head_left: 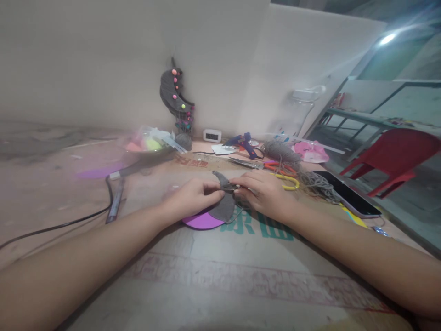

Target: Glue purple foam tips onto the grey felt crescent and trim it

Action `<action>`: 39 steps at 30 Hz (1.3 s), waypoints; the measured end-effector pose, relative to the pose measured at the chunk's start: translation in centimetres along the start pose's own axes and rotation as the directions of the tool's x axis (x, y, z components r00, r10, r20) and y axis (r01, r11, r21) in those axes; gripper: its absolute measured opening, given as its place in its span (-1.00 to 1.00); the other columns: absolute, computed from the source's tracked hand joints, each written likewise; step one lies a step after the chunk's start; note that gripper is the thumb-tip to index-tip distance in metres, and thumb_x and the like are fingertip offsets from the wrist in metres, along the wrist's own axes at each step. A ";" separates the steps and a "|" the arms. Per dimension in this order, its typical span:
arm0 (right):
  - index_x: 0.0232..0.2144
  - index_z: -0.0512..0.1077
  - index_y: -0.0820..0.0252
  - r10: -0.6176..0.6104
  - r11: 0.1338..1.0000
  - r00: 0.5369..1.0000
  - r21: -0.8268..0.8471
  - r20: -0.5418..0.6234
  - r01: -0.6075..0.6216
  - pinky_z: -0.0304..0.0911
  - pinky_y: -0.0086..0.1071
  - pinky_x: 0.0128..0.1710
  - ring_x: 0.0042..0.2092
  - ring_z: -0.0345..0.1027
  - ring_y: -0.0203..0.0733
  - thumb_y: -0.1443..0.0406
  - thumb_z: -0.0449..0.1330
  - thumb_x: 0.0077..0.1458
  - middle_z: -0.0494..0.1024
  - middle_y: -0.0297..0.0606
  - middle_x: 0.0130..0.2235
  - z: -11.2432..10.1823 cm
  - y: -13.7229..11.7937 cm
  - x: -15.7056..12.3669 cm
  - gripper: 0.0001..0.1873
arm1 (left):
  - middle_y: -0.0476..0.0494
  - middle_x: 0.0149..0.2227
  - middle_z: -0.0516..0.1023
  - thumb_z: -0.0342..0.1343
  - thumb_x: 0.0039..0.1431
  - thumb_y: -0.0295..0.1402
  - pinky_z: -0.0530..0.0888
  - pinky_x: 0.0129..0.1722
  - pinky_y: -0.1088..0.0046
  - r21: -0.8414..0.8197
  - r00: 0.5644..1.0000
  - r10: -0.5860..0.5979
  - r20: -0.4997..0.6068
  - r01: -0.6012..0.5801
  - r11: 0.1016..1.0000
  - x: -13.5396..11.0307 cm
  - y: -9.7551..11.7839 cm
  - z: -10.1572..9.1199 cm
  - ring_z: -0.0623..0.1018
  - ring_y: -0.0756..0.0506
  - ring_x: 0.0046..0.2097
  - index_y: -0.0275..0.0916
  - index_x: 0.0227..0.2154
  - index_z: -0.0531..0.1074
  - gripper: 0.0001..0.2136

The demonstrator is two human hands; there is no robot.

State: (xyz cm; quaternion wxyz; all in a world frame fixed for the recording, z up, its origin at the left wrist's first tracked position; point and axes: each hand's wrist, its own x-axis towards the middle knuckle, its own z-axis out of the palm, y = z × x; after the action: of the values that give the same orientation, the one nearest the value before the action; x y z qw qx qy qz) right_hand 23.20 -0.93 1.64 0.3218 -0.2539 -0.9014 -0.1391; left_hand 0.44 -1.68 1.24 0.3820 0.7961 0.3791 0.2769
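Felt crescent [225, 209] looks light, floppy; left hand [195, 197] and right hand [263, 191] both pinch its top edge, likely the best grip.

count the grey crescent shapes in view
2. One grey crescent ornament dotted with coloured beads stands against the white wall at the back. The other, a plain grey crescent piece, is pinched between the left hand and right hand above a round purple disc. Clutter could hide more.
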 end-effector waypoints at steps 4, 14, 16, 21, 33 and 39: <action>-0.17 0.51 0.23 0.008 0.998 1.000 0.058 -0.006 -0.008 0.26 -0.35 -0.27 -0.28 0.41 -0.19 0.33 0.15 0.21 0.59 -0.20 -0.31 0.0 0.1 0.0 -0.82 | 0.05 -0.51 0.39 -0.01 0.20 -0.22 0.23 -0.42 0.54 -0.032 0.999 0.020 0.030 -0.019 0.999 0.0 -0.1 0.0 0.34 0.02 -0.43 -0.24 -0.52 0.42 -0.73; -0.19 0.52 0.20 0.026 0.996 1.000 0.087 -0.007 -0.026 0.25 -0.34 -0.30 -0.31 0.40 -0.19 0.31 0.15 0.21 0.59 -0.21 -0.33 0.1 0.3 -0.1 -0.83 | 0.06 -0.50 0.42 0.01 0.19 -0.20 0.26 -0.40 0.53 -0.012 0.999 0.038 0.029 -0.037 0.999 0.1 -0.5 0.0 0.39 0.00 -0.40 -0.22 -0.48 0.48 -0.74; -0.20 0.53 0.20 0.030 0.996 1.000 0.079 -0.004 -0.030 0.25 -0.34 -0.31 -0.31 0.40 -0.19 0.31 0.15 0.21 0.59 -0.21 -0.34 0.1 0.2 -0.1 -0.82 | 0.06 -0.49 0.44 0.01 0.19 -0.21 0.27 -0.39 0.53 -0.018 0.999 0.031 0.027 -0.030 0.999 0.1 -0.5 0.0 0.41 0.00 -0.40 -0.21 -0.47 0.49 -0.75; -0.10 0.49 0.16 0.198 0.965 0.980 0.178 -0.007 -0.194 0.32 -0.30 -0.22 -0.23 0.44 -0.15 0.24 0.11 0.24 0.59 -0.18 -0.24 -0.1 -0.1 -0.1 -0.75 | 0.04 -0.52 0.42 0.02 0.19 -0.21 0.26 -0.42 0.51 -0.031 1.000 0.015 -0.007 -0.015 0.999 0.2 -0.2 0.0 0.40 0.00 -0.42 -0.22 -0.51 0.44 -0.74; -0.22 0.53 0.17 0.418 0.853 0.907 0.322 0.045 -0.410 0.24 -0.18 0.02 -0.02 0.40 -0.09 0.19 0.01 0.28 0.58 -0.15 -0.13 -0.2 0.5 0.8 -0.69 | 0.04 -0.57 0.42 0.11 0.14 -0.13 0.31 -0.51 0.52 -0.296 0.951 -0.160 -0.264 0.078 0.952 0.6 -0.3 0.0 0.42 0.03 -0.53 -0.24 -0.46 0.31 -0.73; -0.41 0.49 0.19 0.384 0.769 0.878 0.428 0.286 -0.475 0.26 -0.34 -0.23 -0.25 0.42 -0.18 0.18 0.13 0.18 0.56 -0.27 -0.35 -0.5 -1.7 1.4 -0.77 | 0.04 -0.55 0.44 0.08 0.16 -0.07 0.32 -0.50 0.49 -0.327 0.943 -0.099 -0.319 -0.011 0.945 0.6 -0.7 0.2 0.42 0.02 -0.53 -0.23 -0.40 0.30 -0.70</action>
State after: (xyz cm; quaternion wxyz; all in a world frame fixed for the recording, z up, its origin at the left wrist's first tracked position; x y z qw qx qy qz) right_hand 21.61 -2.07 2.75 0.3148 -0.3763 -0.8497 0.1931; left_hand 0.67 -1.04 0.65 0.4445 0.6559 0.4050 0.4562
